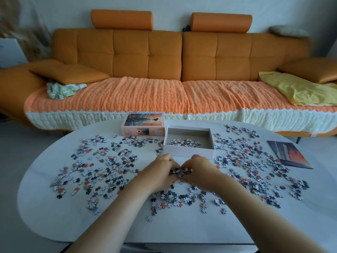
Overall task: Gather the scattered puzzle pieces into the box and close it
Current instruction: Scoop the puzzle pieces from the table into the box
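Note:
Several small puzzle pieces [102, 167] lie scattered across the white oval table [54, 216], left, right and in front of me. The open white box [189, 153] stands at the table's middle back, with a small heap of pieces [184, 143] inside. Its lid [143, 125], printed with a sunset picture, lies just left of the box. My left hand [162, 172] and my right hand [198, 170] meet just in front of the box, fingers curled round a shared clump of pieces [180, 171] between them.
A printed picture sheet [290, 154] lies at the table's right side. Behind the table runs an orange sofa [182, 57] with a knitted cover, cushions and a yellow cloth [299, 88]. The near table edge is close to my body.

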Tool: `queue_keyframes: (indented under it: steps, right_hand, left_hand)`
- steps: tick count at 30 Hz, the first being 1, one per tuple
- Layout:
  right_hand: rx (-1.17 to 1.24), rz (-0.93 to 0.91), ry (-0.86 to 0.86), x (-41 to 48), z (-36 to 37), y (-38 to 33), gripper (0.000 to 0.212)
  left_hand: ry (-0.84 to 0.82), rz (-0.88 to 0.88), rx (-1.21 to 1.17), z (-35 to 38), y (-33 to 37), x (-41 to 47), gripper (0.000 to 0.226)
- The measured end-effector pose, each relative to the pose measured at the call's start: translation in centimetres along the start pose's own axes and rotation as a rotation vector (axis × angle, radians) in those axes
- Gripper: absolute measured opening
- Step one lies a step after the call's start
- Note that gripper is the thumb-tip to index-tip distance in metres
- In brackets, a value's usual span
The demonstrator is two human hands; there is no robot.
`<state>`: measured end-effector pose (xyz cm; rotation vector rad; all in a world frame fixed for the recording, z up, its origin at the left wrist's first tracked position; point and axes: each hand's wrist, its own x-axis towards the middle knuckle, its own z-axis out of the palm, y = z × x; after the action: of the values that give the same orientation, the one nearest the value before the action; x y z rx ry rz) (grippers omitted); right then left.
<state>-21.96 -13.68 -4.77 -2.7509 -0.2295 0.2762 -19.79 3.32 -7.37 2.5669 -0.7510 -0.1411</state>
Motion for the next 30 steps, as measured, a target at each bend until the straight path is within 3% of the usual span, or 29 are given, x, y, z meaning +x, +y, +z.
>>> queue_keyframes:
  steps: [7,14,21,26,30]
  right_hand:
    - [0.064,0.032,0.044,1.1,-0.2,0.0,0.018]
    - [0.232,0.064,0.054,2.1,-1.3,0.2,0.007]
    - [0.295,0.013,0.307,4.7,-4.3,0.6,0.006]
    - [0.277,-0.003,0.443,7.1,-4.5,1.0,0.013]
    - [0.141,0.004,0.339,8.4,-3.8,2.3,0.023]
  left_hand:
    - [0.084,-0.001,-0.016,-0.2,-0.5,0.5,0.031]
    - [0.121,-0.069,-0.212,-1.1,-0.6,1.5,0.012]
    - [0.299,-0.058,-0.332,-3.6,-0.6,5.3,0.011]
    - [0.412,-0.013,-0.24,-3.7,-0.9,8.1,0.017]
    - [0.386,0.033,-0.156,-2.9,-2.0,9.7,0.025]
